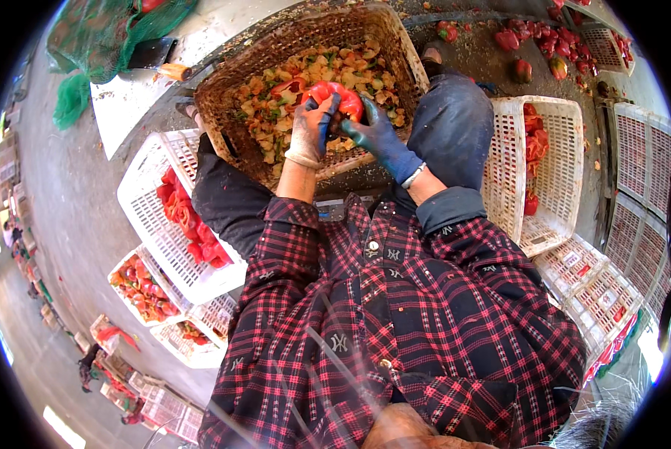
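A glossy red bell pepper (349, 105) is held between my two hands, above a large brown-stained plastic crate (214, 112). My left hand (311, 133), in a white and blue glove, grips the pepper from its left and near side, fingers closed. On the other side my right hand (384, 141), in a blue-green glove, has its thumb along the pepper and its fingers curled at the underside. The dark spot between my fingertips is too shaded to make out. Yellowish pepper cores and scraps (264, 112) with green bits cover the crate's bottom.
At my left, a white crate (142, 179) holds red pepper pieces (182, 213); another white crate (506, 168) with pieces stands at my right. A green mesh bag (89, 41) and a wooden-handled blade (152, 54) lie far left. Whole peppers (551, 41) lie far right, near stacked crates (641, 142).
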A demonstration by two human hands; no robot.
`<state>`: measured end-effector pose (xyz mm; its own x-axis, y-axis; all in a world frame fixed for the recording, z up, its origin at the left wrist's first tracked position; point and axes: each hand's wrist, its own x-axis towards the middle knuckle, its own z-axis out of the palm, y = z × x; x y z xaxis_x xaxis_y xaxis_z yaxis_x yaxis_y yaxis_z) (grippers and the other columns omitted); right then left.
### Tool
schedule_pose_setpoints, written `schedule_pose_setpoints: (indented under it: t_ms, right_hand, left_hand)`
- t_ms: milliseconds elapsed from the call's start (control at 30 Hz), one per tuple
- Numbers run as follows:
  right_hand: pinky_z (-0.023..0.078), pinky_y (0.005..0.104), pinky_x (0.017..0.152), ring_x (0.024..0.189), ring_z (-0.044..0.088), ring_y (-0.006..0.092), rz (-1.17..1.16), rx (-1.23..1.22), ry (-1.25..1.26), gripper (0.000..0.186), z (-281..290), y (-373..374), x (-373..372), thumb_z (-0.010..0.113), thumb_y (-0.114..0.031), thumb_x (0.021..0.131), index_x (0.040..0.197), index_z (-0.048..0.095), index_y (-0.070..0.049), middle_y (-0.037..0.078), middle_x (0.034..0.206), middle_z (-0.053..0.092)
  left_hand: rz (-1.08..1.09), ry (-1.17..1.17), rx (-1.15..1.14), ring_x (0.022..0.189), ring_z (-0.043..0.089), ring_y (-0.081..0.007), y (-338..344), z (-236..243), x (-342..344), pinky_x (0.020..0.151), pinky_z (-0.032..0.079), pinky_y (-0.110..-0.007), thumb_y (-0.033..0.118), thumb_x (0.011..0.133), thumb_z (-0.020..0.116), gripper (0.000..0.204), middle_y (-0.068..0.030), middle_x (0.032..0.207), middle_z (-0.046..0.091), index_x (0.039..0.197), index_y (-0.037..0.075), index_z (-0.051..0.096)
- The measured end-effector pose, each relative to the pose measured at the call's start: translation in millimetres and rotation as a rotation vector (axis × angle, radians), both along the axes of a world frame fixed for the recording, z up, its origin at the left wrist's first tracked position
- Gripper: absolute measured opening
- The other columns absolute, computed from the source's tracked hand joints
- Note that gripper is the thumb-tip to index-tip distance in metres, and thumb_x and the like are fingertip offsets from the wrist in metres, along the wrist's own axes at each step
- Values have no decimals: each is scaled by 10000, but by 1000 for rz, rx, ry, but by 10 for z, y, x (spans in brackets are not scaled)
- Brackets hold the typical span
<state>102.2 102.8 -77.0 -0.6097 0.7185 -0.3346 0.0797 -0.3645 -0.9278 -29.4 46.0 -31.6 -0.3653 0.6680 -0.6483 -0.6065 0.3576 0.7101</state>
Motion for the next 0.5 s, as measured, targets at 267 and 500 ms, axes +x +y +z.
schedule_pose_setpoints:
  t_ms: [267, 500]
  right_hand:
    - [536, 334, 764, 877, 635, 181, 61, -793, 420, 468, 217, 44, 13, 513, -426, 935, 1194, 547, -37, 72, 1037, 638]
    - [546, 375, 770, 871, 648, 241, -98, -867, 393, 452, -61, 69, 86, 441, -370, 971, 1232, 529, -11, 142, 1036, 649]
  left_hand:
    - [-42, -256, -31, 633, 563, -72, -79, -171, 122, 555, 459, -235, 156, 975, 510, 324, 11, 852, 606, 1251, -9, 551]
    - [-47, -51, 75, 667, 546, -115, -138, -377, 450, 604, 447, -282, 183, 925, 587, 211, -19, 801, 635, 998, -7, 641]
